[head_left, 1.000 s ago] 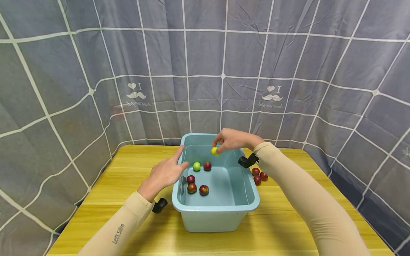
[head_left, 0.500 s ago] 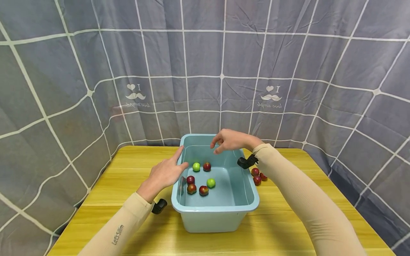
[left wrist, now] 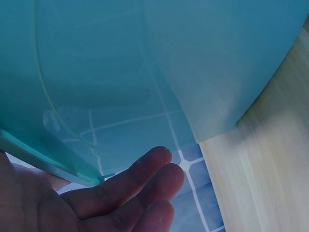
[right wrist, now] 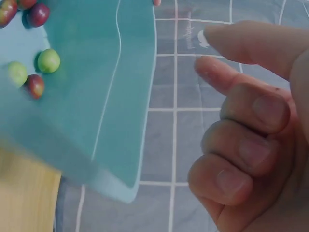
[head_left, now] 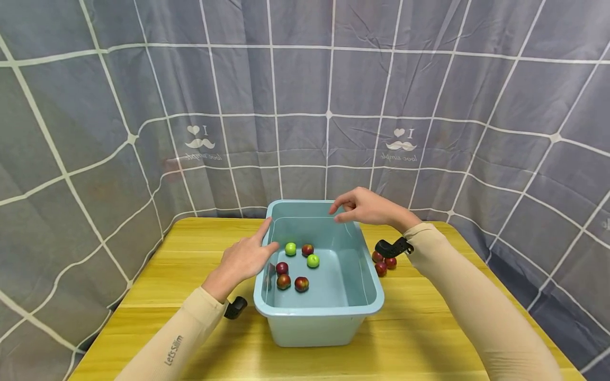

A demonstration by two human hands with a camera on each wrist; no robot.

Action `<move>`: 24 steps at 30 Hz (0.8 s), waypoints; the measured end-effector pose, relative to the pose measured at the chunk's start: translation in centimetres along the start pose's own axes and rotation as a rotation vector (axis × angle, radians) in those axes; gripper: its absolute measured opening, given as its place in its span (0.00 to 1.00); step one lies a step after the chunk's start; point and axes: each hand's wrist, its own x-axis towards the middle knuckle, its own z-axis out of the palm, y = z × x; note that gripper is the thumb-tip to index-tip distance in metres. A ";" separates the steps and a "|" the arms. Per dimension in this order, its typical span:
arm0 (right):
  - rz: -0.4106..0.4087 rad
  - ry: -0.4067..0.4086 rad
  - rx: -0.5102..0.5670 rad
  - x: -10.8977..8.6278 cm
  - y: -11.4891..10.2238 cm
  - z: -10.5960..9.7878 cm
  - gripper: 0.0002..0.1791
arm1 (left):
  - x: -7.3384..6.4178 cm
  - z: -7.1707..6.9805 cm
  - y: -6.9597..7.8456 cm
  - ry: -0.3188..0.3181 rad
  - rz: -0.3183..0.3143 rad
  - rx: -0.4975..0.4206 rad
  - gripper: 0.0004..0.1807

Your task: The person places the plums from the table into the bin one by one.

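Note:
A light blue plastic tub point(head_left: 324, 311) holds several dark red, plum-like fruits point(head_left: 302, 284) and two green round fruits. One green fruit point(head_left: 313, 261) lies near the middle of its floor, the other green fruit point(head_left: 290, 248) farther back at the left. My left hand point(head_left: 245, 257) rests at the left rim, its thumb over the inside and its other fingers extended along the outer wall. Above the back right rim, my right hand point(head_left: 367, 206) holds nothing; thumb and index fingertip stand apart, the other fingers loosely bent in the right wrist view.
Several dark red fruits point(head_left: 381, 269) lie on the wooden table point(head_left: 205, 238) against the tub's right side, partly under the right wrist's black strap. A grey curtain point(head_left: 305, 106) with white lines hangs behind the table and along both sides.
My right hand let go of a green fruit, which dropped into the tub and rolled slightly toward the back. The right hand then moved right, toward the rim. The left hand stays put.

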 end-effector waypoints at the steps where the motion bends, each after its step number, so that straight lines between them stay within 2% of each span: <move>1: 0.002 0.011 0.011 -0.4 0.1 0.0 0.12 | 0.0 0.0 0.0 -0.001 0.001 -0.003 0.42; 6: 0.015 0.062 0.041 -2.2 0.9 0.1 0.14 | -0.1 0.0 -0.2 -0.001 0.004 0.009 0.42; 13: 0.080 0.159 0.123 -4.5 2.7 0.3 0.14 | -0.1 0.0 -0.2 0.003 0.007 0.012 0.42; 24: 0.101 0.244 0.241 -7.7 5.8 0.9 0.16 | 0.0 0.0 -0.1 0.000 0.003 -0.002 0.42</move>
